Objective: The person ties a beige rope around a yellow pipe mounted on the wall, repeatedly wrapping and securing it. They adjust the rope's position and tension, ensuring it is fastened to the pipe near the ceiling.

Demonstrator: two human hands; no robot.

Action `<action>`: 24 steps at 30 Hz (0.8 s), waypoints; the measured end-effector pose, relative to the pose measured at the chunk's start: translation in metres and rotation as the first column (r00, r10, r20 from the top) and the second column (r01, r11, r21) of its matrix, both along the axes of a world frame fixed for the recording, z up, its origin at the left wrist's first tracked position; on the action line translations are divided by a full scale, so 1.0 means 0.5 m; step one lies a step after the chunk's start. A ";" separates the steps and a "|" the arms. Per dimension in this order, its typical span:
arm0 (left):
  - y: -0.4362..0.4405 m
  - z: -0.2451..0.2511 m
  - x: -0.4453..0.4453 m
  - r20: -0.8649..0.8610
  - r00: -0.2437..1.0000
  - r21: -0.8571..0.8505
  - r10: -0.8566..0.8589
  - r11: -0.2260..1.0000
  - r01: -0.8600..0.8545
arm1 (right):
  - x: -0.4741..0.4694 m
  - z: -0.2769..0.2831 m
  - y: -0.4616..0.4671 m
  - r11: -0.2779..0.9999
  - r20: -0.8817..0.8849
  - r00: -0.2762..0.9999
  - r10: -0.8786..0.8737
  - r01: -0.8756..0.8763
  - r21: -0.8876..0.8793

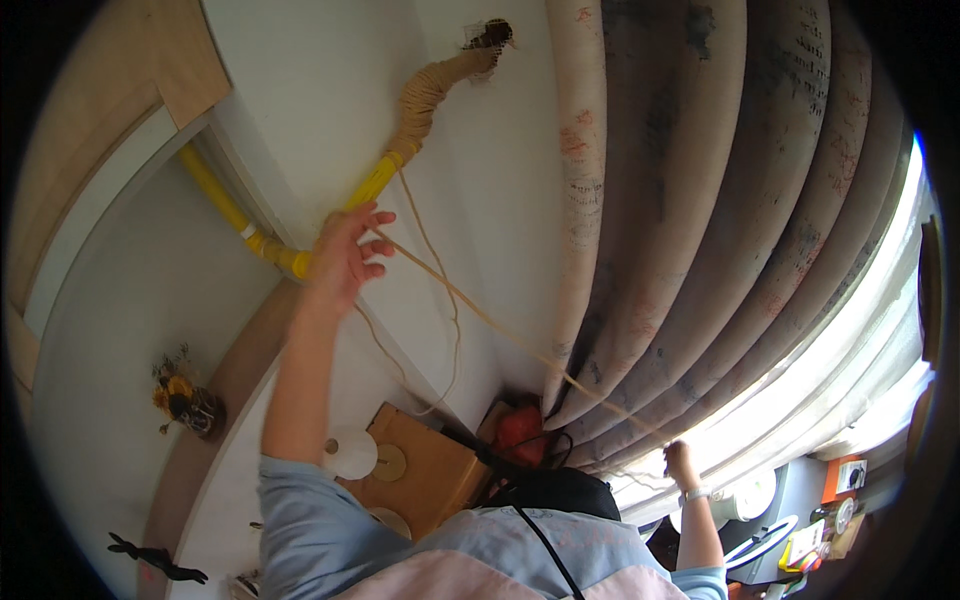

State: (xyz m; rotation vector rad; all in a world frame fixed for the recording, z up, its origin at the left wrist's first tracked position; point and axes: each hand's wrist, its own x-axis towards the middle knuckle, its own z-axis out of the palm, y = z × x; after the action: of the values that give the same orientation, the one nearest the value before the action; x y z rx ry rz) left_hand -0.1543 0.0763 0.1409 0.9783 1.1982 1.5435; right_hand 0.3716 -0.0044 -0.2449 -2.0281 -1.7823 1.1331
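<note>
My left hand point(349, 251) is raised beside a yellow pipe point(373, 180), its fingers curled and slightly apart. A tan rope point(480, 311) runs from between those fingers in a straight slanting line to my right hand point(679, 463), which is closed around it lower at the right. The upper pipe is covered in close coils of rope point(418, 105) up to a hole in the wall point(491, 37). From the lowest coil a slack loop of rope point(454, 322) hangs down. Another slack length comes from below my left hand. The palm side of my right hand is hidden.
Long grey-brown curtains point(697, 187) with printed writing hang at the right, beside a bright sheer curtain point(810, 382). A brown box point(427, 465) and white roll point(352, 452) lie below. Dried flowers point(180, 397) are at the left. A cluttered dark surface point(780, 495) is lower right.
</note>
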 end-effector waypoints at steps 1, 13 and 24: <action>0.012 0.030 -0.011 -0.100 0.994 -0.030 -0.031 0.999 0.029 | 0.012 -0.017 -0.023 0.944 0.180 0.927 0.329 -0.330 -0.027; 0.148 -0.112 0.306 -0.972 -0.229 -0.142 -0.046 0.895 0.423 | -0.277 0.453 0.038 0.844 -0.697 0.669 0.258 0.195 0.500; -0.021 -0.450 0.495 -0.905 0.425 0.319 0.016 0.687 0.652 | -0.455 0.535 0.164 0.673 -0.141 0.817 0.559 -0.348 0.653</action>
State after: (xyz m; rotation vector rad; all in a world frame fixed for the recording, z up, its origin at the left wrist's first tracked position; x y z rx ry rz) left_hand 0.0933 0.0659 -0.0839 2.5672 0.9142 1.0531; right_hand 0.1443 0.0777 0.0224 -0.9697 -2.1626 0.7801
